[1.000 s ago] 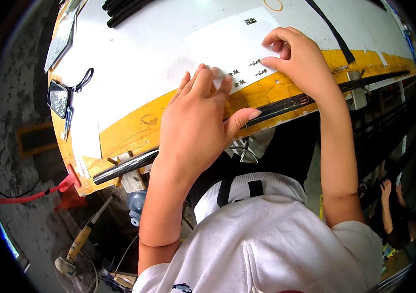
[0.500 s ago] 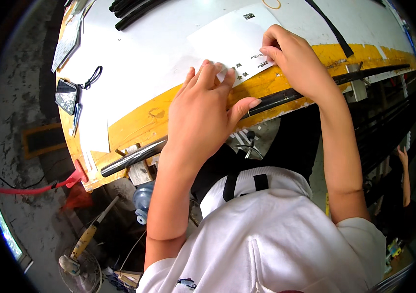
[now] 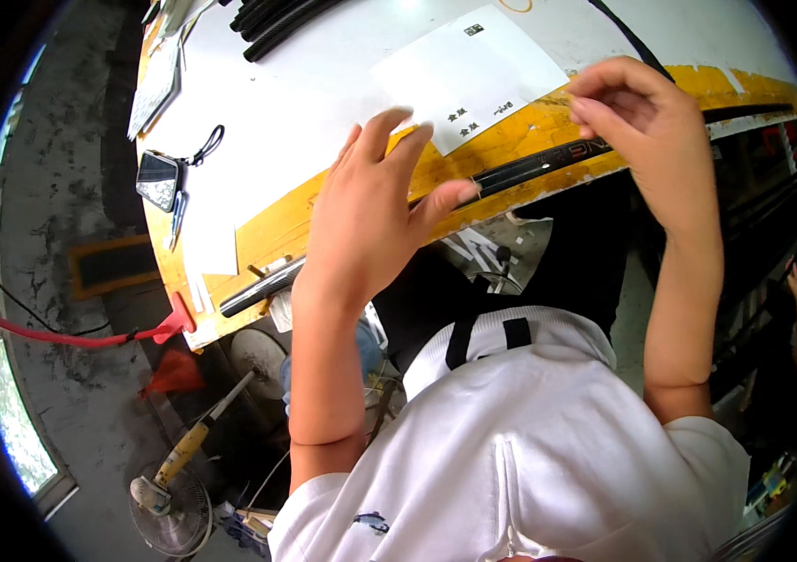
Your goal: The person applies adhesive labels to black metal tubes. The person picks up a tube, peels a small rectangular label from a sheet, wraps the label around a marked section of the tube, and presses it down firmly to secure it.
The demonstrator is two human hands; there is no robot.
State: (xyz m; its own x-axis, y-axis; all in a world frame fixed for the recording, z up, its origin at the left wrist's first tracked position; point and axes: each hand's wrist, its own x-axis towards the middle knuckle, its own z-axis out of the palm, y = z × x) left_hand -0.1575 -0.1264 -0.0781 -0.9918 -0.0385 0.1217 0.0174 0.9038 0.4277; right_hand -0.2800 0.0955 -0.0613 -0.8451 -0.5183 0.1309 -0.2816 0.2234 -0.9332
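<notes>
I am viewing 2 bare hands at 1 table [image 3: 286, 122]. The left hand [image 3: 361, 211] is spreading its fingers at the left edge of 1 white sheet [image 3: 469, 80], its thumb reaching over 1 black pole [image 3: 534, 167]; I cannot tell whether it is touching either. The right hand [image 3: 665, 126] is curling just beside the sheet's right corner, thumb and index fingertips nearly meeting; I cannot tell whether they are pinching anything. The sheet is lying ahead of the pole, bearing 3 dark labels [image 3: 457, 114] toward its near edge and 1 dark square mark [image 3: 474, 30] at its far side. The pole is running along the table's near edge, a yellow border [image 3: 511, 140] separating it from the sheet. Toward the table's left edge, 1 black device [image 3: 159, 180] and 1 pen [image 3: 177, 215] are lying well apart from the sheet, white tabletop giving room between.
</notes>
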